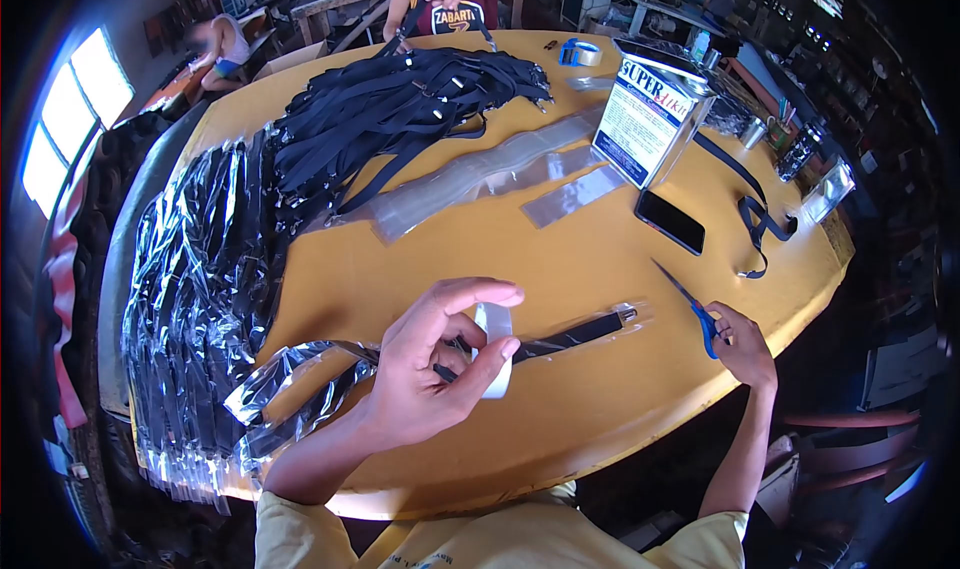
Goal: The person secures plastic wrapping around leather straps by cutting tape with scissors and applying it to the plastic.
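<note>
Head view: I judge that I am working on the wrapped strap (573,339), which lies between 4 and 5 o'clock on the tabletop (470,269). My left hand (425,354), near 6 o'clock, is curled over the strap's near end, thumb and index tips apart. A pale band (497,369) sits against the thumb; whether my fingers grip it, I cannot tell. My right hand (745,347), at 4 o'clock, is clamped on the handles of the blue scissors (708,331), whose blades point toward 11 o'clock. Bringing them in would call for keeping the points off the clear film and my left fingers. Wrapped straps (190,299) pile up from 8 to 10 o'clock, bare black straps (400,109) at 11. A phone (670,221) lies between 2 and 3.

My left hand hides part of the strap, and I can't make out whether the band is a roll or a loose strip. Glare blurs the folds in the wrapped pile.
</note>
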`<state>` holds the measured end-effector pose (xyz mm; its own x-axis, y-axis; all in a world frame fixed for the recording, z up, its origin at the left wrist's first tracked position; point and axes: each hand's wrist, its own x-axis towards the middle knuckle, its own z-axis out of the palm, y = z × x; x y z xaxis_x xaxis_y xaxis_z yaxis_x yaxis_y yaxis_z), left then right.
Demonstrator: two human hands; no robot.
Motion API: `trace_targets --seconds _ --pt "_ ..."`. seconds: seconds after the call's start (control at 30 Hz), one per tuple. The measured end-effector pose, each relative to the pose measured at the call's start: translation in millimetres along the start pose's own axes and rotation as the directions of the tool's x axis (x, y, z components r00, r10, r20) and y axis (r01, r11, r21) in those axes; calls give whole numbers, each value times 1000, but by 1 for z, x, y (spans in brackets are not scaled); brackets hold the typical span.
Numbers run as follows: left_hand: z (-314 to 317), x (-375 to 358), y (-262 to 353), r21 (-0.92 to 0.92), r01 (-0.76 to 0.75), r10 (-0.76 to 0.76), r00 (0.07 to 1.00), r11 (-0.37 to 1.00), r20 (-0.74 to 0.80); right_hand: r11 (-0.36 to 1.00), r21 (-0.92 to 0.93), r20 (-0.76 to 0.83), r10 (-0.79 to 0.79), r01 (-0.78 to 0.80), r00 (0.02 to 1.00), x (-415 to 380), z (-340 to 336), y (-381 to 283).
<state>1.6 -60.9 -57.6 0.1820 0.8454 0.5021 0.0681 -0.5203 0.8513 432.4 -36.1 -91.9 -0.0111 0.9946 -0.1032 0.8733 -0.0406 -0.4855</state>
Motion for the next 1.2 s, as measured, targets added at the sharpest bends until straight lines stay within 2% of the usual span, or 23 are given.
trace_targets --seconds 0.03,0.07,0.13,0.17,0.23,0.27,0.3,0.4,0.43,0.5,0.57,0.63,0.87,0.93,1.2 --pt "0 0 -2 -64 -6 7 1000 998 12 994 55 15 -100 99 995 0 -4 -4" --pt "0 0 -2 -127 -10 14 1000 992 26 993 58 15 -103 102 995 -2 -7 -12" --pt "-2 2 1 -111 13 -6 998 994 65 931 363 -7 -37 37 999 -12 -15 -43" --pt "-3 4 2 -100 34 -24 995 994 102 929 369 -8 -34 34 999 -16 -22 -56" --pt "-2 4 3 -115 55 -42 992 992 118 938 271 119 -256 217 959 -18 -33 -74" --pt "-1 5 3 -131 74 -57 990 989 125 902 327 155 -344 281 926 -17 -31 -76" --pt "-1 5 2 -126 73 -56 990 989 133 900 334 149 -343 280 927 -18 -34 -86" --pt "0 4 0 -120 54 -35 988 991 152 881 252 354 -469 401 809 -20 -51 -123" --pt "0 3 0 -123 66 -47 987 990 152 880 256 348 -470 400 811 -17 -52 -124" --pt "1 2 -2 -126 75 -56 986 989 155 819 202 346 -573 538 743 -13 -54 -125" --pt "3 1 -5 -173 69 -47 991 983 128 842 195 359 -539 503 762 -13 -58 -131" --pt "3 1 -5 -161 71 -50 990 984 131 810 134 363 -576 571 732 -13 -59 -138" --pt "5 2 -4 -133 71 -51 987 989 149 820 140 383 -562 555 734 -14 -56 -141" --pt "6 2 -4 -128 73 -52 986 989 158 791 163 376 -603 590 704 -14 -55 -143" --pt "7 0 -6 -125 73 -50 983 990 176 767 152 316 -635 623 705 -13 -51 -155"
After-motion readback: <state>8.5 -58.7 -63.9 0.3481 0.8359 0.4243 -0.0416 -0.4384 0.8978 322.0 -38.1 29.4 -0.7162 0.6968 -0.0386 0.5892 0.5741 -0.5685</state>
